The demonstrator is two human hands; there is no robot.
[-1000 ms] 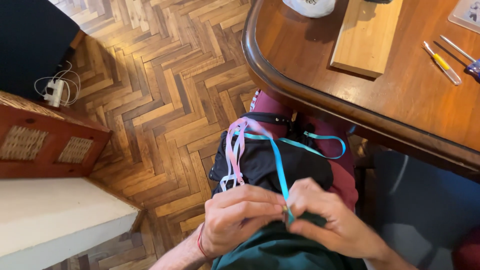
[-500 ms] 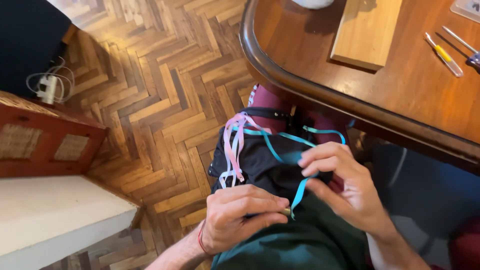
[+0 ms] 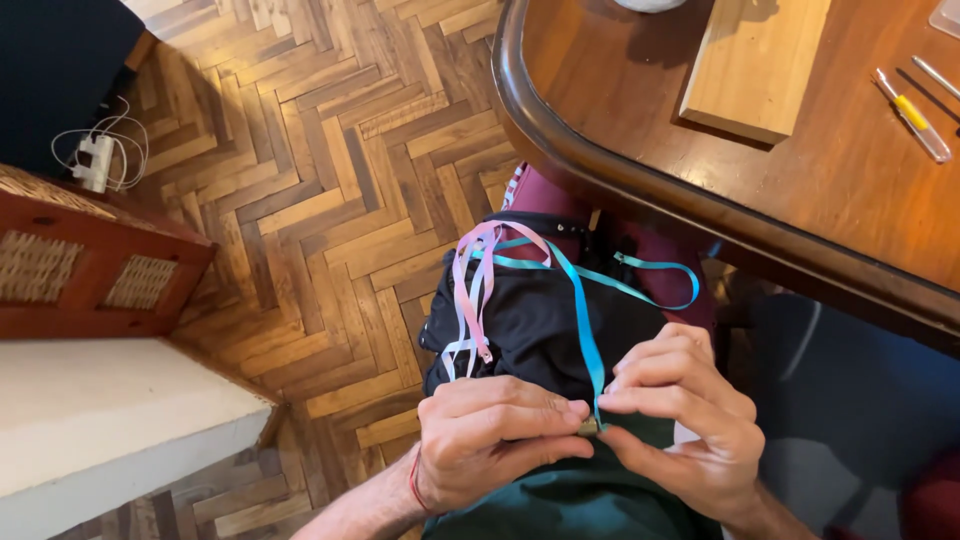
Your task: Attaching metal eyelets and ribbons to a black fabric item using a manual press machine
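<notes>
Over parquet floor (image 3: 330,190), right hand (image 3: 680,420) rejoined left hand (image 3: 490,440) pinching blue ribbon (image 3: 585,320).

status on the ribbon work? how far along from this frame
Done: not much to show; no finished piece is visible. A pink and white ribbon bundle lies loose on the black cloth.
In hand: left hand and right hand pinch a small object where the blue ribbon ends.
Left: most of the blue ribbon trails slack over the lap, the pink bundle untouched.

Both hands' fingers (image 3: 545,410) pinched together
</notes>
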